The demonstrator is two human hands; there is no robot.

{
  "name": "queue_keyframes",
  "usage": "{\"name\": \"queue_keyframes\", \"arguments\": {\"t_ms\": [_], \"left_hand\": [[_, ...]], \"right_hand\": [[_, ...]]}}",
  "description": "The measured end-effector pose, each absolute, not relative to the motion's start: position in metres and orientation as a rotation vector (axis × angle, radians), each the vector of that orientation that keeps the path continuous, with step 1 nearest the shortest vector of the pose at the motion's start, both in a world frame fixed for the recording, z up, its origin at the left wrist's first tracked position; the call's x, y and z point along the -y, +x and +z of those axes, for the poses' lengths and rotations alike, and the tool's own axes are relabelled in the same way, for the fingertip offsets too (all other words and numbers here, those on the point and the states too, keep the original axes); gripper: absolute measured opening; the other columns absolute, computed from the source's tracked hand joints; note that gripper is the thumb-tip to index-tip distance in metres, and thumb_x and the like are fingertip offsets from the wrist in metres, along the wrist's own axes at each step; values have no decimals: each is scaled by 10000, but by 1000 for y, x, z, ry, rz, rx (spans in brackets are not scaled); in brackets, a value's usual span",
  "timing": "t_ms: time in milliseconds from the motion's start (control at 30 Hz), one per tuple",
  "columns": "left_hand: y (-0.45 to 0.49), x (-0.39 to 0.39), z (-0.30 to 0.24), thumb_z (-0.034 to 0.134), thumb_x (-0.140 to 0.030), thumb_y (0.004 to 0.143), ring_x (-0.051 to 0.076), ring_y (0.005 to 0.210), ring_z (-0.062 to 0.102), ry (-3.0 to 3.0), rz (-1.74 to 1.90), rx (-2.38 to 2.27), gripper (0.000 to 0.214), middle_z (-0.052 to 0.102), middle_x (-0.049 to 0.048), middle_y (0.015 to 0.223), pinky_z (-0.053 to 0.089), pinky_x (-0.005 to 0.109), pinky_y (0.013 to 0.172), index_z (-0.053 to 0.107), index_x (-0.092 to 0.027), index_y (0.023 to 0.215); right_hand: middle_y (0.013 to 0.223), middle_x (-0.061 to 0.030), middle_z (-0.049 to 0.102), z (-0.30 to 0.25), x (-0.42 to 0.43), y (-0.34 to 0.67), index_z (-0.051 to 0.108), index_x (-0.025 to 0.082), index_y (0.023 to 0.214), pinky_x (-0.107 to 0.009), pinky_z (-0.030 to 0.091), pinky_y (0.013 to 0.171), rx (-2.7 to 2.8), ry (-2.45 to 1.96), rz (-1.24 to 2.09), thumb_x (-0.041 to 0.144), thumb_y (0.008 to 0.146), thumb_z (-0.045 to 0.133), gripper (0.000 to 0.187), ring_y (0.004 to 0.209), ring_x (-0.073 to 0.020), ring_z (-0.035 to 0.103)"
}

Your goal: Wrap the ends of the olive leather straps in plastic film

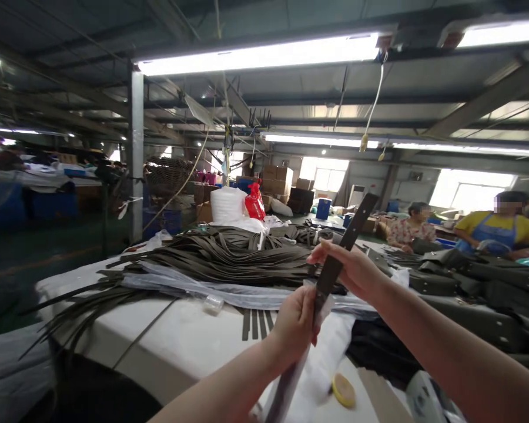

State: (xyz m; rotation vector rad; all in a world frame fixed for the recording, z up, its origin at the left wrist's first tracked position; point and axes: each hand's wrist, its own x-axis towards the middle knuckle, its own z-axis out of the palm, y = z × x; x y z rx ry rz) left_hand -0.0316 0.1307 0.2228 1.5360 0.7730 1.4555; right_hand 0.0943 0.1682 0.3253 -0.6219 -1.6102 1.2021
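A dark olive strap [331, 271] with small holes or studs near its top end slants upward in front of me. Its lower part runs inside a clear plastic sleeve [291, 379]. My left hand [294, 320] is closed around the strap and sleeve at about mid-length. Higher up, my right hand [350, 267] grips the strap, some fingers passing behind it. Beyond my hands, a large pile of long dark straps [229, 252] covers the white table [167, 341]. Clear plastic sleeves [194, 289] lie along the pile's near side, and several short strap ends [258, 324] show below them.
A yellow tape roll [344, 390] lies near the table's front. Dark olive pieces with studs [476, 282] are heaped at right. White foam wrap [229, 204] and a red bag [254, 202] stand behind the straps. Two people [496, 229] work at far right; a metal post [136, 153] rises left.
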Motion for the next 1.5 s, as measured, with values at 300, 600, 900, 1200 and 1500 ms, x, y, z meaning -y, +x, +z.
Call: {"name": "queue_keyframes", "arguments": {"t_ms": [300, 600, 900, 1200, 1500], "left_hand": [[-20, -139, 271, 382, -762, 855, 73, 294, 354, 1587, 1514, -708, 596, 425, -61, 402, 266, 187, 296, 460, -203, 664], [-11, -142, 288, 396, -744, 865, 76, 289, 362, 1630, 1500, -637, 566, 435, -66, 405, 264, 185, 290, 450, -206, 695], [-10, -145, 327, 364, -657, 923, 82, 280, 388, 1714, 1565, -604, 563, 433, -44, 373, 277, 191, 292, 458, -200, 607], [-7, -148, 281, 372, -757, 864, 69, 273, 339, 1683, 1387, -621, 597, 404, -71, 366, 230, 186, 288, 458, -203, 659], [-6, -152, 280, 388, -766, 848, 78, 272, 357, 1608, 1373, -620, 590, 420, -70, 370, 245, 188, 286, 461, -205, 680]], "right_hand": [[913, -100, 762, 342, -166, 102, 788, 163, 886, -321, 516, 766, 1812, -653, 1127, 731, 796, 565, 617, 828, -220, 686], [785, -77, 748, 378, -169, 114, 759, 169, 709, -308, 521, 807, 1626, -612, 1020, 605, 712, 748, 436, 813, -201, 685], [794, -89, 755, 388, -148, 105, 742, 171, 927, -296, 537, 470, 1799, -695, 1177, 642, 703, 728, 522, 555, -196, 675], [731, -28, 738, 440, -200, 164, 629, 188, 996, -237, 540, 458, 1343, -688, 662, 356, 744, 792, 343, 510, -147, 666], [716, -45, 755, 415, -183, 154, 715, 165, 990, -252, 529, 482, 1715, -715, 425, 514, 699, 793, 461, 506, -159, 671]]}}
